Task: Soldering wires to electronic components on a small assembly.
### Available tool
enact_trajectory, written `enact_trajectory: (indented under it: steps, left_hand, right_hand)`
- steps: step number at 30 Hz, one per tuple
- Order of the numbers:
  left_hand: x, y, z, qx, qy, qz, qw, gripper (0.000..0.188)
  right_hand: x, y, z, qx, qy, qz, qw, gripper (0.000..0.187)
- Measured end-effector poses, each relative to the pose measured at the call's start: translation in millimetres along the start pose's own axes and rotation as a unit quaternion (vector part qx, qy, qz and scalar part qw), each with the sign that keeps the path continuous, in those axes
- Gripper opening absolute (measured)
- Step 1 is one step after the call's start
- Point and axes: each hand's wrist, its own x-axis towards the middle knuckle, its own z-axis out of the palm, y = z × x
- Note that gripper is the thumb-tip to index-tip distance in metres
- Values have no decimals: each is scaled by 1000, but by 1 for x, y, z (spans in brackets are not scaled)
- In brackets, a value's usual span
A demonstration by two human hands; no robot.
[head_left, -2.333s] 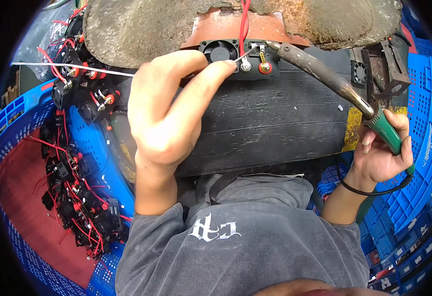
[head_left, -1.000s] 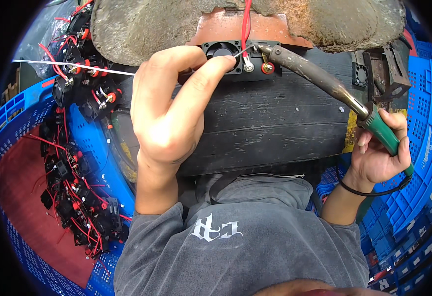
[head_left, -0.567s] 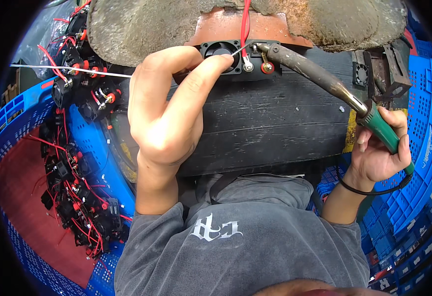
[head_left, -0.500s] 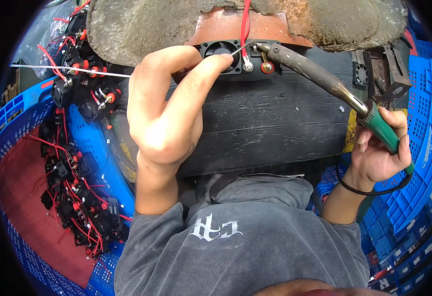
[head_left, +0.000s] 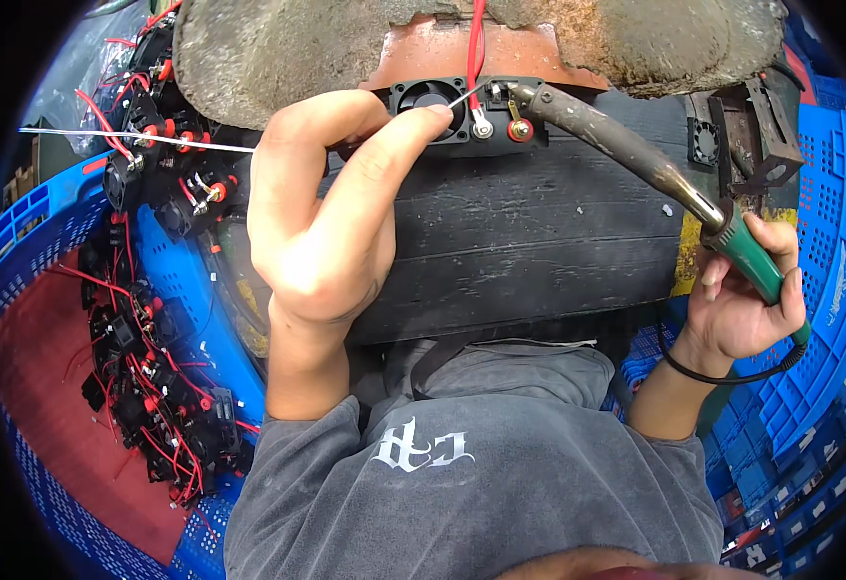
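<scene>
My left hand [head_left: 321,208] is closed in a pinch on a thin silvery solder wire [head_left: 167,139], whose long end trails out to the left. The wire's short end reaches past my fingertips to a black fan housing [head_left: 452,140] with a round fan, a ring terminal on red wires [head_left: 474,68] and a red-collared brass terminal [head_left: 521,130]. In my right hand [head_left: 747,290] is the green handle of a soldering iron [head_left: 626,150]. The iron's bent tip is at the housing's upper right, close to the solder's end; whether they touch is too small to tell.
Behind the housing stands a rough, crusted block [head_left: 674,48] with a reddish-brown plate [head_left: 423,58]. A dark wooden board [head_left: 539,232] lies in front. Blue crates flank me; the left one [head_left: 162,271] is near piled wired fan units [head_left: 143,387]. A metal bracket [head_left: 771,155] sits at right.
The iron's tip has shifted slightly right, away from the solder's end. The fan housing appears a little further left in the picture. Both hands keep their grips.
</scene>
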Motion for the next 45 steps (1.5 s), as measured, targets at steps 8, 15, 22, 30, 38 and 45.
enact_trajectory:
  steps: [8, 15, 22, 30, 38, 45]
  left_hand:
    - [0, -2, 3, 21, -3, 72, 997, 33]
    - [-1, -6, 12, 31, 12, 99, 995, 30]
    - [-1, -6, 11, 39, 9, 95, 995, 29]
    - [-2, -6, 13, 36, 7, 92, 995, 28]
    - [-1, -9, 16, 37, 19, 100, 994, 28]
    - [-2, -10, 19, 36, 25, 101, 994, 28]
  right_hand:
    - [-3, -1, -11, 28, 22, -17, 999, 56]
    - [-4, 3, -11, 20, 28, -11, 999, 57]
    - [-3, 7, -7, 40, 13, 12, 999, 58]
    - [-3, 10, -6, 30, 16, 17, 999, 59]
    - [-1, 10, -3, 28, 31, 21, 999, 59]
    - [-1, 10, -5, 33, 16, 16, 999, 58]
